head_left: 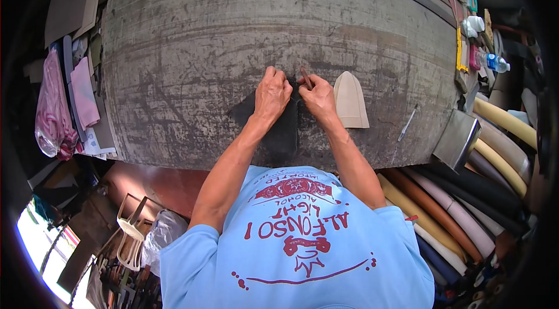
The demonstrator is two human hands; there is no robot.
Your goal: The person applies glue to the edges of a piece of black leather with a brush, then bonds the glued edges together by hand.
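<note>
Light-blue shirt [297, 239] nearest; forearms [234, 157] converge forward; my left hand [272, 96] curls at the dark sheet [279, 134] on the worktable [174, 76], whether pinching it I cannot tell; my right hand [318, 98], knuckles up, grips a slim brown tool [305, 77].

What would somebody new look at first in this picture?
Probably the bright blue shirt with dark red printing, at the bottom middle. Next, the left hand and right hand, close together over the worn table by a dark sheet. Then perhaps the colourful rolls at lower right.

Black sheet [282, 128], perhaps leather, lies spread out
</note>
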